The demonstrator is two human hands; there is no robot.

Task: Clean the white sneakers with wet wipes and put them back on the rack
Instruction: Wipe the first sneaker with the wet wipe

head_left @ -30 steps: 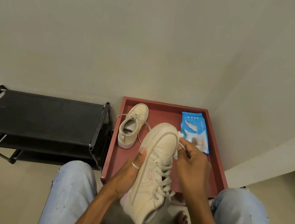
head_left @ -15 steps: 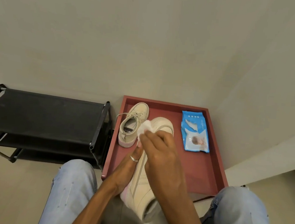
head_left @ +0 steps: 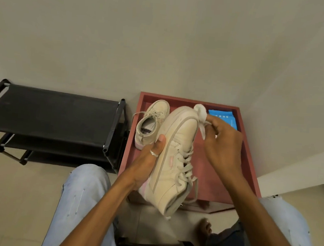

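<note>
My left hand (head_left: 147,160) grips a white sneaker (head_left: 173,159) by its sole side, toe pointing away from me, above the red tray (head_left: 251,162). My right hand (head_left: 223,146) pinches a crumpled white wet wipe (head_left: 201,114) against the right side of the sneaker's toe. The second white sneaker (head_left: 151,122) lies in the tray's far left corner, its opening facing me. A blue wet wipes pack (head_left: 222,117) lies in the tray's far right part, partly hidden behind my right hand.
A black shoe rack (head_left: 50,113) with several shelves stands to the left of the tray, against the beige wall. My knees in light blue jeans (head_left: 84,198) flank the tray's near edge. A bare foot (head_left: 204,227) shows on the floor below.
My right hand has swept the wipe from the left side of the toe across to its right side. The held sneaker has tilted slightly, showing its laces again.
</note>
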